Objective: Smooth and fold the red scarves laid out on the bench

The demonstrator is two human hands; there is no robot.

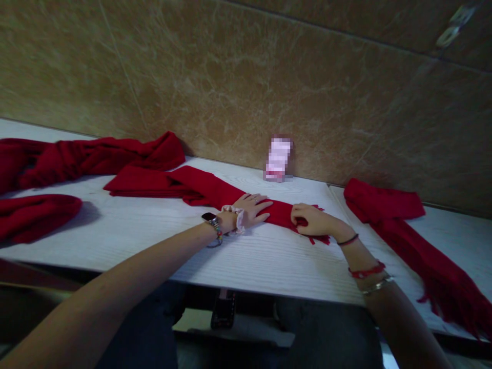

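Note:
A folded red scarf (215,189) lies lengthwise on the white wood-grain table, its bunched end to the left and its short fringe to the right. My left hand (252,209) rests flat on the scarf's narrow part, fingers spread and pointing right. Near the fringed end, my right hand (315,220) has its fingers curled with thumb and fingertips closed on the cloth. Strands of fringe stick out on both sides of that hand, which hides part of the scarf's end.
More red scarves lie at the left (115,154) and the near left (42,215). Another fringed red scarf (407,246) lies at the right, beyond a table seam. A phone (279,159) leans against the marbled wall (215,77). Below the table's front edge is a dark device (223,310).

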